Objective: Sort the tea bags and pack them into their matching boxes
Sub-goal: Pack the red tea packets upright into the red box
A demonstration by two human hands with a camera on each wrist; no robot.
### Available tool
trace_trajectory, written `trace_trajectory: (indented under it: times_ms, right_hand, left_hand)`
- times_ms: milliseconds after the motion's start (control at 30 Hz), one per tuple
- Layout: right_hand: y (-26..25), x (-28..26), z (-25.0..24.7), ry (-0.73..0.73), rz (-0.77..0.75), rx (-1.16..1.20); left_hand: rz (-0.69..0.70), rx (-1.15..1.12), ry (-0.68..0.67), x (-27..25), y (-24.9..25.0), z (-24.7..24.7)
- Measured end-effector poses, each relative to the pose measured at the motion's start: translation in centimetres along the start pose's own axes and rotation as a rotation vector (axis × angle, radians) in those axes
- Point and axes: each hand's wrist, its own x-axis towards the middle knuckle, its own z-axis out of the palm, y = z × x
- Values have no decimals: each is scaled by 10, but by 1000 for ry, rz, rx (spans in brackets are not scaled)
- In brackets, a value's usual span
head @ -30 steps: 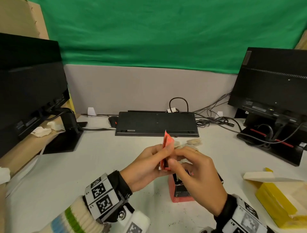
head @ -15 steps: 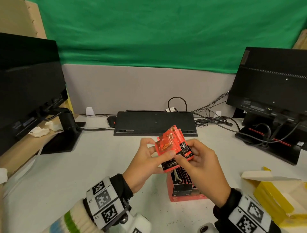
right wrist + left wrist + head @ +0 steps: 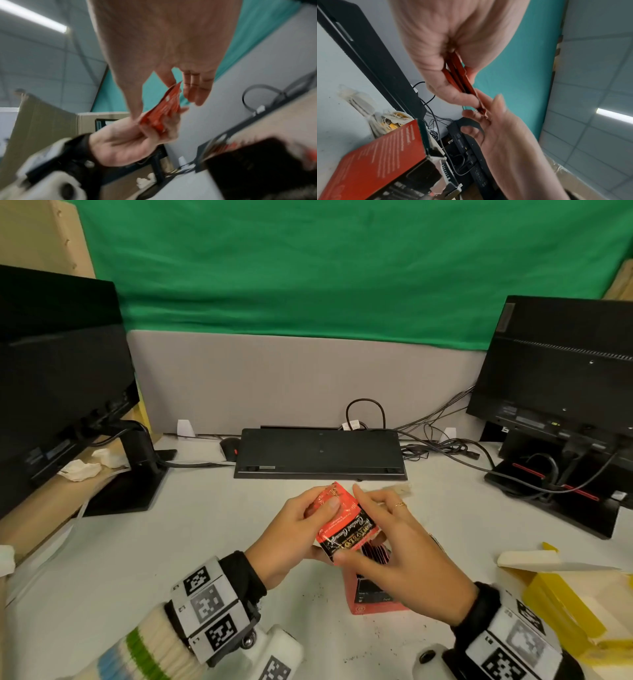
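Head view: left hand (image 3: 291,539) pinches a stack of red sachets (image 3: 346,525); right hand (image 3: 407,563) nips its edges with thumb and forefinger; open red box (image 3: 373,601) sits just beneath both hands; best square the stack, then lower it in upright.

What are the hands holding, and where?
The red tea packets: left hand pinches their far end, thumb on top; right hand pinches the near corner.

Green cloth (image 3: 342,268) hangs above a grey partition (image 3: 301,378) behind the white desk (image 3: 178,542).
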Motion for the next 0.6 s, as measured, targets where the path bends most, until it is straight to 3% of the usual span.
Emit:
trace_trajectory:
  times_ms: [67, 133, 233, 300, 400, 500, 600]
  right_hand:
    - [3, 1, -6, -20, -82, -232]
    - [8, 3, -8, 60, -255, -407]
    - [12, 3, -7, 168, -449, -491]
    - [12, 3, -9, 179, -481, -510]
    - [15, 7, -26, 234, -369, -356]
    - [27, 8, -60, 320, -121, -245]
    - [37, 5, -85, 163, 140, -348]
  left_hand:
    - [-40, -28, -10, 2, 0, -3]
    - [-78, -35, -51, 3, 0, -2]
    - [-148, -16, -81, 2, -1, 1]
    - [-226, -47, -76, 3, 0, 2]
    - [-276, -113, -85, 5, 1, 1]
    - [-164, 173, -52, 6, -4, 1]
    - [-36, 443, -135, 5, -16, 4]
